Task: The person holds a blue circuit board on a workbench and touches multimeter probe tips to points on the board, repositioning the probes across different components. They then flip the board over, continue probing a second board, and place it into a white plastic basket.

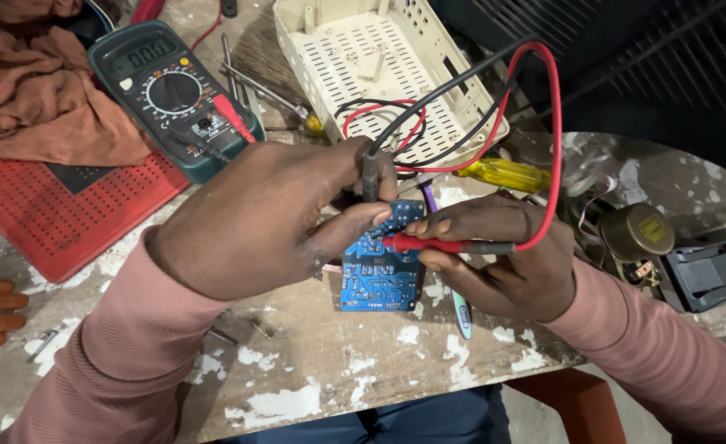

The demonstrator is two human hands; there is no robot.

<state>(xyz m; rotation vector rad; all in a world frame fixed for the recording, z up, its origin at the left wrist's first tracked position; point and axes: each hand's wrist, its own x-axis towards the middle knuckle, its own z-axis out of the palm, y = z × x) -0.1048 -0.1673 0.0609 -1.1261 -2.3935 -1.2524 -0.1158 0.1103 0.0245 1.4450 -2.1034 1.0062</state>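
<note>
The circuit board [377,275] lay on the bench [313,370] in front of you, between your hands. The multimeter [169,90] sat behind it to the left, the vented plastic case [379,57] behind, a screwdriver [503,174] just right.

Fig.: Worn wooden workbench top [313,362] w/ flaking white paint patches, seen from above.
Bench edge curves at right; grey concrete floor [544,419] below, reddish-brown stool corner [572,399] under bench, dark black slatted panel [667,57] behind; even, soft light.
</note>
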